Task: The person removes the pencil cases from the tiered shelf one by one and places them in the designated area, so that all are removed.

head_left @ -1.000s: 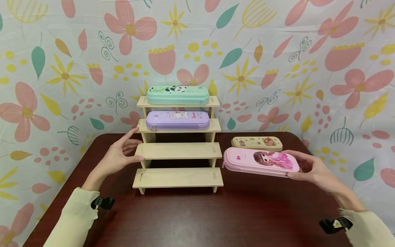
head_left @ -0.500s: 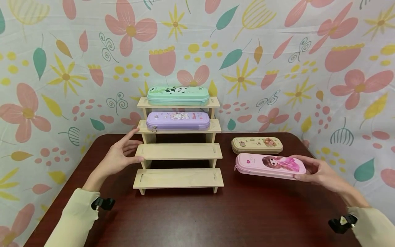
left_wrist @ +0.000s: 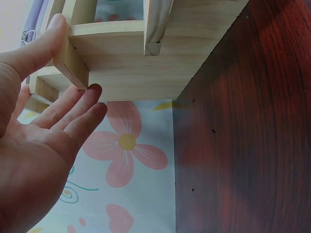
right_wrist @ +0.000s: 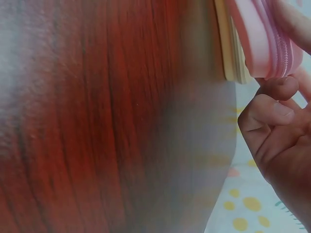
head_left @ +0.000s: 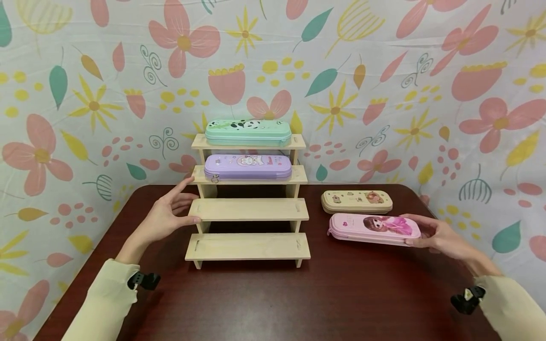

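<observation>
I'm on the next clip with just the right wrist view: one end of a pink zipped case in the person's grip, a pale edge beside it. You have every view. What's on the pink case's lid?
Observer: The head view shows the pink case has a picture of a long-haired girl on its lid.
Reviewer: And that pale edge?
Observer: It belongs to a cream case, which lies to the right of a stepped wooden stand.
Reviewer: I see no left hand at all. Where is it?
Observer: The left grip is at the left end of the stand, its fingertips against the wood.
</observation>
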`<state>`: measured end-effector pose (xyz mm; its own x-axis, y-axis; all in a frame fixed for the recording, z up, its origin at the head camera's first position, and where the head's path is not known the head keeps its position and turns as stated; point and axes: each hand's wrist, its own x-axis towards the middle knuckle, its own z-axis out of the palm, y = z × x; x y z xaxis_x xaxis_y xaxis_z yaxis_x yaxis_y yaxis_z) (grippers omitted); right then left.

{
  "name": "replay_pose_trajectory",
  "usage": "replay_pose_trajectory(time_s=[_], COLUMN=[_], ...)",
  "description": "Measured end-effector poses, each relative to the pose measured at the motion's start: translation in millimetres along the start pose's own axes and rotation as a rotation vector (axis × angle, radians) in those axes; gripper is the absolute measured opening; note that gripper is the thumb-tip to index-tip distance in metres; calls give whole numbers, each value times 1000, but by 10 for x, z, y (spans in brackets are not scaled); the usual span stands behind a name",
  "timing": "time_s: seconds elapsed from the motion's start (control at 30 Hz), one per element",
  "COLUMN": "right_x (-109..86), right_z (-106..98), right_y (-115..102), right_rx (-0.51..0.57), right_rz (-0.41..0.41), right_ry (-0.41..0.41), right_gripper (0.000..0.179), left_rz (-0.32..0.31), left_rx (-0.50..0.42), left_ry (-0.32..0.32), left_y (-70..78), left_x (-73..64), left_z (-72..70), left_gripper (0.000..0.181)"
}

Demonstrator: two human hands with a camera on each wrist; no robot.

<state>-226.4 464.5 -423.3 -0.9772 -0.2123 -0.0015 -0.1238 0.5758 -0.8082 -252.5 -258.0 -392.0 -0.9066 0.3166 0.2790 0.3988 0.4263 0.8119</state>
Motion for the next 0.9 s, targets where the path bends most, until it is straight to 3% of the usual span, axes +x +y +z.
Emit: replay_pose_trajectory(time_s=[0.53, 0.9], right_x=[280, 381], right_z=[-63, -39], right_y=[154, 205], right_rx=[-102, -142], right_rz=[20, -47], right_ry=[-33, -46], right_gripper=[75, 81], left_rz=[-12, -11], left_rx=[-4, -6], left_ry=[2, -3], left_y=[-9, -6], left_x=[2, 10], left_z=[6, 0], left_gripper=[105, 105])
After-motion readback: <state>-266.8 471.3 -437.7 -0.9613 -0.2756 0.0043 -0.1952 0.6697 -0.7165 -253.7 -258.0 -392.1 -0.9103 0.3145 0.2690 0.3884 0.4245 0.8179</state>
